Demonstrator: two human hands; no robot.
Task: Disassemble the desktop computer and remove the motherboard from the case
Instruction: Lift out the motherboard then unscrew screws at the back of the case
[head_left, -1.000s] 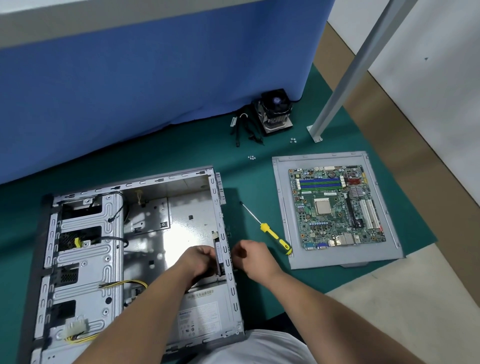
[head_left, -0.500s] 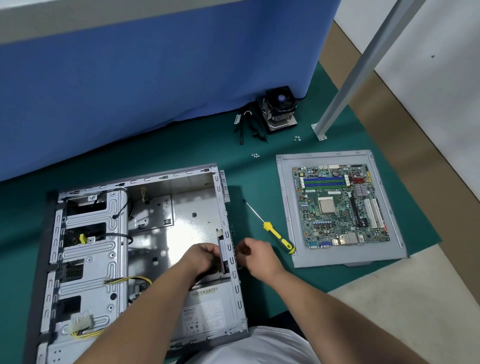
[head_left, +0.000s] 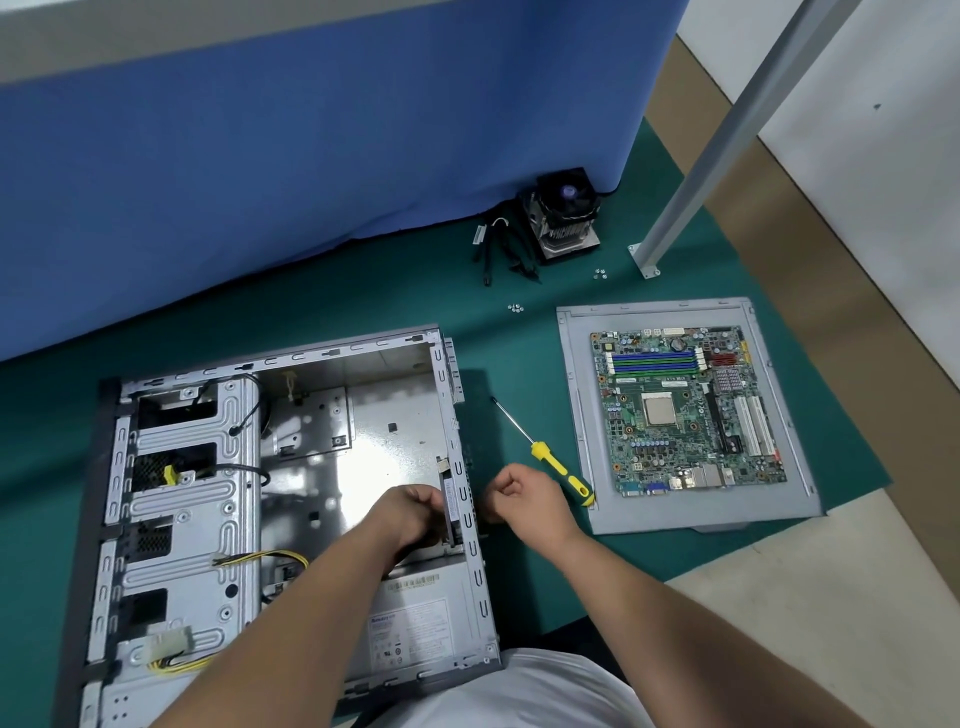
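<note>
The open grey computer case (head_left: 291, 358) lies flat on the green mat. The green motherboard (head_left: 685, 410) is outside it, resting on the detached side panel (head_left: 576, 395) to the right. My left hand (head_left: 410, 514) is inside the case and pinches a thin metal plate (head_left: 450, 493) set in the rear wall. Just outside that wall, at the same spot, my right hand (head_left: 530, 501) is curled into a loose fist; nothing shows in it. A yellow-handled screwdriver (head_left: 558, 470) lies between the case and the panel.
The power supply (head_left: 415, 623) and drive cage (head_left: 182, 467) with yellow cables remain in the case. A CPU cooler (head_left: 563, 215), black cables (head_left: 498, 249) and loose screws (head_left: 515, 308) lie near the blue partition. A slanted metal post (head_left: 727, 130) stands at the right.
Both hands stay at the rear wall with hardly any movement. The view has shifted slightly.
</note>
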